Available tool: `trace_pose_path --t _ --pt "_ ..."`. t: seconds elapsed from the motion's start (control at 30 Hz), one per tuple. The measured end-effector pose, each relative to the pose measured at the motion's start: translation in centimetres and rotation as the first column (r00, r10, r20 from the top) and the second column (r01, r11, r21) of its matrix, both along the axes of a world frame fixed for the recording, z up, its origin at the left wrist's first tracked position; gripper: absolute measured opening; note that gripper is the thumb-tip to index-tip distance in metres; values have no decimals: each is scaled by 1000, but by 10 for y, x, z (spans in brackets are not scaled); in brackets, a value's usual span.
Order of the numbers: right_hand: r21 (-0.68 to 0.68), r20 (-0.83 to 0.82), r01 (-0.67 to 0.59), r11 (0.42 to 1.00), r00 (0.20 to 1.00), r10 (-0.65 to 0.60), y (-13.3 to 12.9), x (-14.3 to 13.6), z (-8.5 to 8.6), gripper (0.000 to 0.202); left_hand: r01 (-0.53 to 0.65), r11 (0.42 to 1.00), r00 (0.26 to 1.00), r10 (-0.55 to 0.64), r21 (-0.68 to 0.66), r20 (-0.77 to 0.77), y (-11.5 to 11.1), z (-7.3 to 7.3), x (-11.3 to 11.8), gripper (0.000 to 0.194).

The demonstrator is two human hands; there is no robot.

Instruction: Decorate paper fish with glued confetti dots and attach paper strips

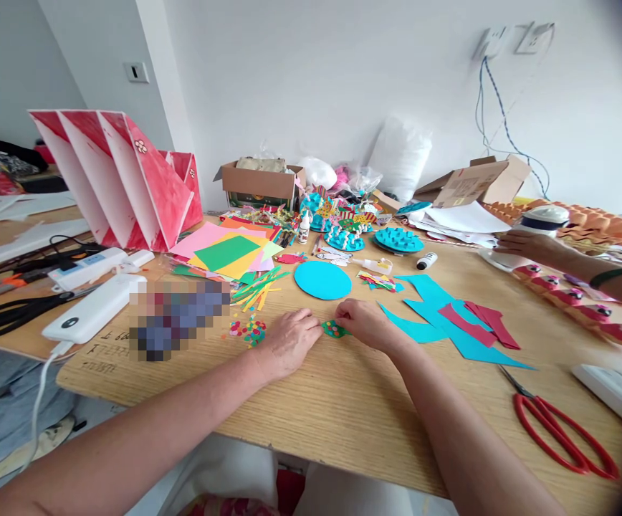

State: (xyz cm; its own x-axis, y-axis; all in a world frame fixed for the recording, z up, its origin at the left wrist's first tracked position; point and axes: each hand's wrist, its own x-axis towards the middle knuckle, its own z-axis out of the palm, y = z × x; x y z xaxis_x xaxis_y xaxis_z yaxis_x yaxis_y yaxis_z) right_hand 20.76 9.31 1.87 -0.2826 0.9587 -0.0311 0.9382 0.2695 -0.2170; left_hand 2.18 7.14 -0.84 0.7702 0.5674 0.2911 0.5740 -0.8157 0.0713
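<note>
Dotted green pc (332, 330) btwn L hand (292, 340) & R hand (367, 325), lower ctr of frame

Small pc sits on a wooden table (343, 401), below a plain blue disc (322, 279). R hand is nearer: its fingertips overlap the pc's R side. L fingertips are at the L edge, touching or just beside. Long axis seems to run L–R, but part is covered, so can't be sure. R thumb & fingers are drawn close together; can't tell if they grip the pc. L fingers lie together, slightly bent, palm down; can't tell if they hold anything. Loose paper dots (249, 330) lie L of the L hand.

Containers: cardboard box (254, 183), upper ctr, w/ a beige bundle (261, 165) in it. Open carton (469, 183), upper R, contents not visible. Red-and-white rack (152, 186), upper L, has upright dividers.
</note>
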Motion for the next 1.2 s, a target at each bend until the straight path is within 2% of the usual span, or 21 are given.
trace_pose_path --t 0.63,1.0,1.2 --pt "38 55 24 999 998 -26 -2 -5 0 16 11 1000 1000 -11 -5 -28 0 0 1 16" --pt "59 -16 31 998 999 -30 0 2 0 18 6 1000 999 -6 11 -42 0 1 0 17" --pt "20 -21 21 1000 1000 -20 -7 -7 6 22 1 1000 999 -1 3 -45 0 0 1 16"
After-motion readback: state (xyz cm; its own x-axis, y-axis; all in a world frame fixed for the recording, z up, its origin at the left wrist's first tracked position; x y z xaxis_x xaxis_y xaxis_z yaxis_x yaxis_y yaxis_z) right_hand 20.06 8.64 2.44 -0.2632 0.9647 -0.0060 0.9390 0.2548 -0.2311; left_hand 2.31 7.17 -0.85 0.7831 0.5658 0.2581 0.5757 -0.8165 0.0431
